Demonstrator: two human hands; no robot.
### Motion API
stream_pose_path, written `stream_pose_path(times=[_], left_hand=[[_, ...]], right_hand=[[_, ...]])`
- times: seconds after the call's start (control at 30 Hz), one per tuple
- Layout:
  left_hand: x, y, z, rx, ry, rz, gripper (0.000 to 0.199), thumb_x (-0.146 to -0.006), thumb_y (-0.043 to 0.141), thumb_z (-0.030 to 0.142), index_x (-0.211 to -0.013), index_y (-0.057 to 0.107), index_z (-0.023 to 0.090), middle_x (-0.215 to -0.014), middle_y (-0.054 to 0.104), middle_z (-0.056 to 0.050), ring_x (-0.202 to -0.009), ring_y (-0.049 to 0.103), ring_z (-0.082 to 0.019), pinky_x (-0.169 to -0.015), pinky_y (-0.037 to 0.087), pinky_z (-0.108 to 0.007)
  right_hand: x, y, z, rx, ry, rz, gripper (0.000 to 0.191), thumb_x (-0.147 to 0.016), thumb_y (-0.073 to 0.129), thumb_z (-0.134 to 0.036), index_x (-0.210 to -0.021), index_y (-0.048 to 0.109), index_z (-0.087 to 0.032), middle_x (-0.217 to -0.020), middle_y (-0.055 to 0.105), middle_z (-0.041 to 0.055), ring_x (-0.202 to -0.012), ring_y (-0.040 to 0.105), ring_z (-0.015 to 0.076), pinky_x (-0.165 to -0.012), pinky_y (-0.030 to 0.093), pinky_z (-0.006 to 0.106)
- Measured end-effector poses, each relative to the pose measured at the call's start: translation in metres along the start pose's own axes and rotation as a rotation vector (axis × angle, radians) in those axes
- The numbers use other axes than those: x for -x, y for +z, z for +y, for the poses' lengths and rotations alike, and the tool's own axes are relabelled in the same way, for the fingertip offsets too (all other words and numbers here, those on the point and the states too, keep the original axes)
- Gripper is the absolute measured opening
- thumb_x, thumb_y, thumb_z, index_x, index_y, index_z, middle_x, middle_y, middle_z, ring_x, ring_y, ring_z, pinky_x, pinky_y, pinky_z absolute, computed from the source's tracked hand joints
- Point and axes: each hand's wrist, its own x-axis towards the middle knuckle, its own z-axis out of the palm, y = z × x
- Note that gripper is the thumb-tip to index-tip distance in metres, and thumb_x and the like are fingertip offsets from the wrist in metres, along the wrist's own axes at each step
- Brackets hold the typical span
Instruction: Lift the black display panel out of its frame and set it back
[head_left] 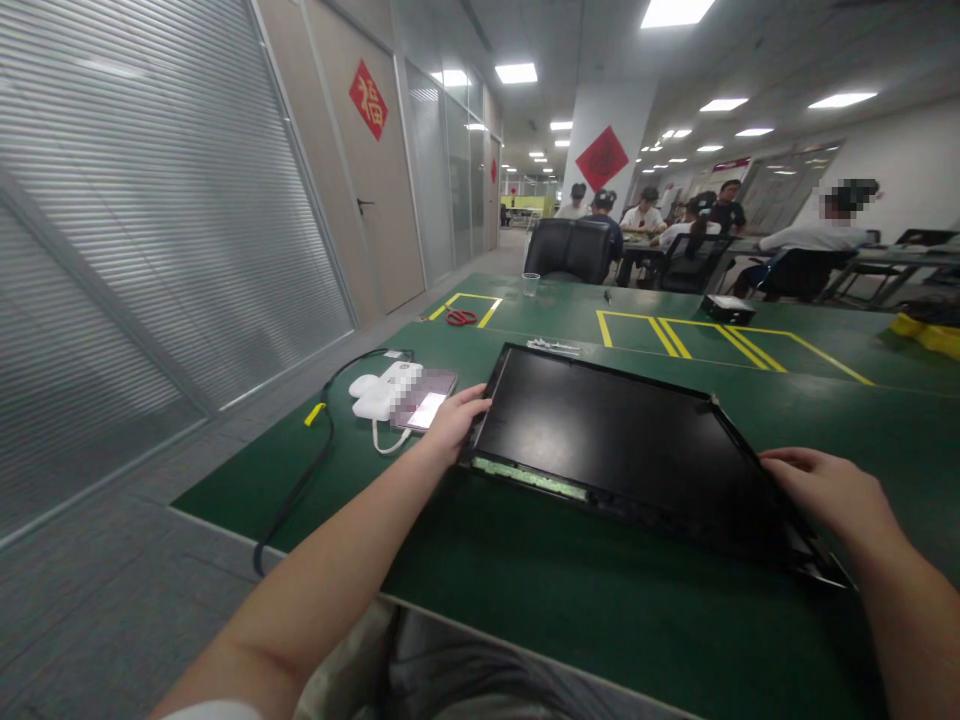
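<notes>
Green counter [600, 590] spreads out below. The left grip [454, 425] clasps the left edge of a black screen panel [600, 430], and the right grip [836, 490] pinches its right edge, the panel spanning between them. Just left of the left grip lies a phone [435, 400]; red scissors [461, 318] rest farther beyond it.

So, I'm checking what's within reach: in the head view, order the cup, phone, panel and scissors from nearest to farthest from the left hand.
1. Panel: held at its left edge by the left hand.
2. Phone: just left of that hand.
3. Scissors: farther back, by the yellow tape.
4. Cup: beyond the scissors, near the chair.
</notes>
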Motion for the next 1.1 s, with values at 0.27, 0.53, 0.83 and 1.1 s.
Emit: stream_pose_path(times=[0.27,0.53,0.83,1.1], left_hand=[[-0.0073,0.0025,-0.0059,0.061,-0.027,0.019,0.060,-0.073,0.083,0.016,-0.132,0.068,0.015,-0.075,0.075,-0.001,-0.057,0.069,-0.015,-0.057,0.056,-0.025],[-0.0001,0.0021,-0.0045,-0.055,-0.039,-0.014,0.100,-0.069,0.090,0.027,-0.157,0.043,0.027,-0.079,0.076,0.000,-0.059,0.071,-0.019,-0.060,0.056,-0.030],[-0.0026,0.0016,-0.0085,-0.110,0.128,-0.096,0.047,-0.070,0.079,0.027,-0.116,0.078,0.017,-0.095,0.081,-0.006,-0.090,0.075,-0.023,-0.073,0.055,-0.027],[0.0019,0.0038,-0.0041,-0.031,0.056,-0.200,0.053,-0.061,0.057,0.015,-0.108,0.083,0.015,-0.091,0.082,-0.006,-0.076,0.073,-0.021,-0.066,0.055,-0.027]], right_hand=[[-0.0020,0.0007,0.0028,-0.011,0.010,-0.026,0.036,-0.069,0.055,-0.055,-0.079,0.079,-0.030,-0.091,0.079,0.0081,-0.084,0.071,0.0323,-0.068,0.053,0.041],[-0.0042,0.0030,0.0042,0.001,0.012,-0.048,0.039,-0.072,0.054,-0.056,-0.085,0.079,-0.030,-0.096,0.079,0.0081,-0.088,0.070,0.0322,-0.070,0.052,0.041],[-0.0030,0.0024,0.0048,-0.013,-0.011,-0.041,0.038,-0.071,0.055,-0.056,-0.084,0.079,-0.029,-0.094,0.079,0.0084,-0.087,0.070,0.0328,-0.070,0.053,0.041],[-0.0043,0.0026,0.0030,0.010,0.002,-0.049,0.037,-0.071,0.054,-0.055,-0.084,0.078,-0.030,-0.094,0.079,0.0079,-0.087,0.070,0.0325,-0.071,0.053,0.041]])
